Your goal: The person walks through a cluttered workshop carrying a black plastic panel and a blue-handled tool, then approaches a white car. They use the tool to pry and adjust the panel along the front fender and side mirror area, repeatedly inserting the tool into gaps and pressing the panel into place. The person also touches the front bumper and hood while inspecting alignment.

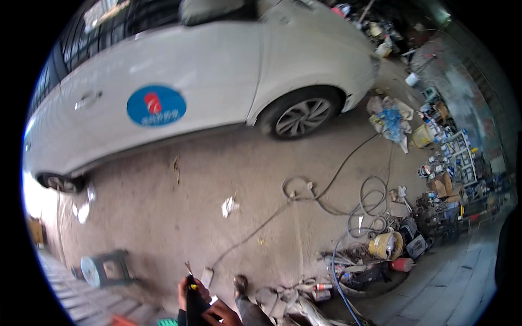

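The left hand [182, 296] curls around a black tool [193, 301] above the floor [179, 228], maybe to keep its thin tip up and clear, while the right hand [223, 312] bends close by, too blurry to tell if it pinches anything.

A brown floor [185, 217] runs between a blue-grey stool [93, 271] at left and a crowded white rack [469, 155] at right.

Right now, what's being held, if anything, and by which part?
A black object with a yellow spot, seemingly gripped along its sides by the left hand; whether the right hand holds anything cannot be told.
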Available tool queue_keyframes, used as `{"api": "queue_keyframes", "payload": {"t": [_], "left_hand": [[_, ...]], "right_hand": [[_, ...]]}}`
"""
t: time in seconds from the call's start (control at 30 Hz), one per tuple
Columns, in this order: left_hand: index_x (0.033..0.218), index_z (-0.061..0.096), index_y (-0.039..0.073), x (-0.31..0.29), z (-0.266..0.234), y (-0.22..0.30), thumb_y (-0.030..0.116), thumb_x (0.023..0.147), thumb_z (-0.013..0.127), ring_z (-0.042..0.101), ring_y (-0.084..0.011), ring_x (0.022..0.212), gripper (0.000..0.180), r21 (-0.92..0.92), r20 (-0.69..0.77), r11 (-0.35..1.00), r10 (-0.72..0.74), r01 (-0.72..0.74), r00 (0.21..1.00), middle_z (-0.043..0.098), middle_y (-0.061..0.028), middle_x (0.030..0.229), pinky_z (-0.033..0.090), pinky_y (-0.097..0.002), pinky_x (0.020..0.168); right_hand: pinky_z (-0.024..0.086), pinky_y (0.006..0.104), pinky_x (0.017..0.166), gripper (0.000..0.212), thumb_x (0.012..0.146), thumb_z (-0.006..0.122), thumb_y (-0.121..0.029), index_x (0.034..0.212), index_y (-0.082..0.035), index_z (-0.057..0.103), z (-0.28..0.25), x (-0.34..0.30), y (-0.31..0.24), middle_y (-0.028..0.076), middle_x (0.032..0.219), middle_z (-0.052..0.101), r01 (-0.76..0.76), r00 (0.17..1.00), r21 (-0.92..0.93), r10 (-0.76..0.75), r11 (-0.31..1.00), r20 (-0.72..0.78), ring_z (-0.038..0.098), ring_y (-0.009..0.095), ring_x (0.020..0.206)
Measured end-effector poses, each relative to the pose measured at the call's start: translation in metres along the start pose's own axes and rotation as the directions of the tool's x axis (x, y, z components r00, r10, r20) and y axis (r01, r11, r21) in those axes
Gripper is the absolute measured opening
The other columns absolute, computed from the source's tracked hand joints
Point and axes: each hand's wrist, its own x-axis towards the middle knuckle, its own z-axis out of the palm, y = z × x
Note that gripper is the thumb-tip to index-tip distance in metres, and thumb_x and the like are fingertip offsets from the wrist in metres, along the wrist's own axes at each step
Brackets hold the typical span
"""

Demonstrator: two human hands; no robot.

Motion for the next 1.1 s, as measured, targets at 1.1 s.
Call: {"api": "queue_keyframes", "payload": {"t": [1.1], "left_hand": [[0.09,0.063,0.011,0.356,0.65,-0.216,0.052,0.095,0.046,0.049,-0.0123,0.054,0.045,0.743,0.204,0.669,-0.204,-0.016,0.958,0.054,-0.0005,0.068,0.04,-0.0271,0.05]], "right_hand": [[0.04,0.0234,0.047,0.009,0.098,0.054,-0.008,0.094,-0.001,0.056,-0.6,0.243,-0.191,0.005,0.074,0.062,-0.175,0.973,0.322,0.213,0.931,-0.085,0.052,0.008,0.052]]}}
